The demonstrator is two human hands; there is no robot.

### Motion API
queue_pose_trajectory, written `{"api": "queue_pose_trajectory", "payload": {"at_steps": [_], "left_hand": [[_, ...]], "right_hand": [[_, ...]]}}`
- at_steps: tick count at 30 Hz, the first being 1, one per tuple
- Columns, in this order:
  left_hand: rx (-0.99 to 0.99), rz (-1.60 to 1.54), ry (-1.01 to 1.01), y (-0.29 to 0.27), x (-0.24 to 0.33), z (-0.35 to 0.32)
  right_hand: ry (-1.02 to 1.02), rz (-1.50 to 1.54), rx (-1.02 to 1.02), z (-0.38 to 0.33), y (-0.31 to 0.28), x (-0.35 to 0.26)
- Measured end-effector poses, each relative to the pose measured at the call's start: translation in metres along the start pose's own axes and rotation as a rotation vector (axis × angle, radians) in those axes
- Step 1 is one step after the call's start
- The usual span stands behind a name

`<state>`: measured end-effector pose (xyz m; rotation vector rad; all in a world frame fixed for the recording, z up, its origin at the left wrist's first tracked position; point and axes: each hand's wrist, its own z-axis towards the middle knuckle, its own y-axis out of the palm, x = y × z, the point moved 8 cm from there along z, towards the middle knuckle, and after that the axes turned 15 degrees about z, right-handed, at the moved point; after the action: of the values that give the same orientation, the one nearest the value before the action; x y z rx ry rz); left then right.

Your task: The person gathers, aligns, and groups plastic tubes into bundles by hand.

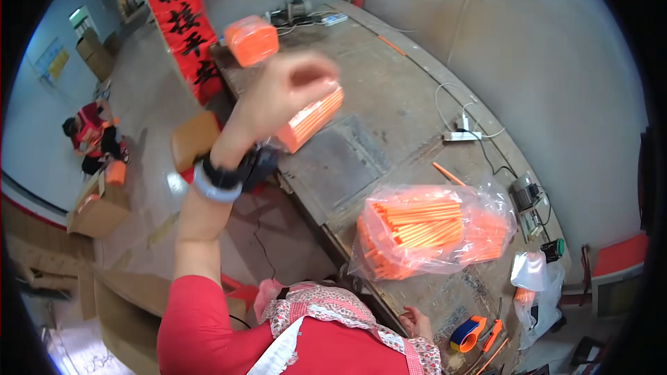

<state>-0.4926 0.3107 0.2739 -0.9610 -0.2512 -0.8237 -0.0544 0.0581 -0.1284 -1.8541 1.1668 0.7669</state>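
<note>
My left hand [288, 94] is raised over the far left part of the worktable, slightly blurred, with its fingers curled. Directly beneath it in the picture is a wrapped bundle of thin orange sticks [313, 122]; whether the fingers grip it cannot be made out. My right hand [417, 322] rests low by the table's near edge, partly hidden by my apron, its fingers loosely bent and apart with nothing visible in them. Ahead of it lies a large clear plastic bag [486, 229] full of orange sticks, with loose sticks [424, 222] showing at its mouth.
Another wrapped orange bundle [251, 40] stands at the table's far left corner. A tape roll [467, 334] and orange-handled tool [492, 335] lie near right. A power strip [462, 137] and small motor [525, 192] line the wall. Across the floor, a person [94, 135] sits by a cardboard box [101, 208].
</note>
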Motion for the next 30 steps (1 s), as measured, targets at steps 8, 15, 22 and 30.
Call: {"api": "queue_pose_trajectory", "payload": {"at_steps": [8,15,22,30], "left_hand": [[-0.102,-0.603,0.019,0.11,-0.003,0.227],[-0.393,0.275,-0.079,0.311,-0.138,0.323],[-0.147,0.599,-0.114,0.295,-0.194,0.501],[-0.313,0.729,-0.126,0.444,-0.394,0.504]], "right_hand": [[0.038,0.096,0.035,0.054,0.049,-0.002],[0.152,0.134,0.197,0.071,0.092,-0.004],[0.328,0.187,0.434,0.129,0.074,-0.059],[0.432,0.178,0.523,0.195,0.027,-0.082]]}}
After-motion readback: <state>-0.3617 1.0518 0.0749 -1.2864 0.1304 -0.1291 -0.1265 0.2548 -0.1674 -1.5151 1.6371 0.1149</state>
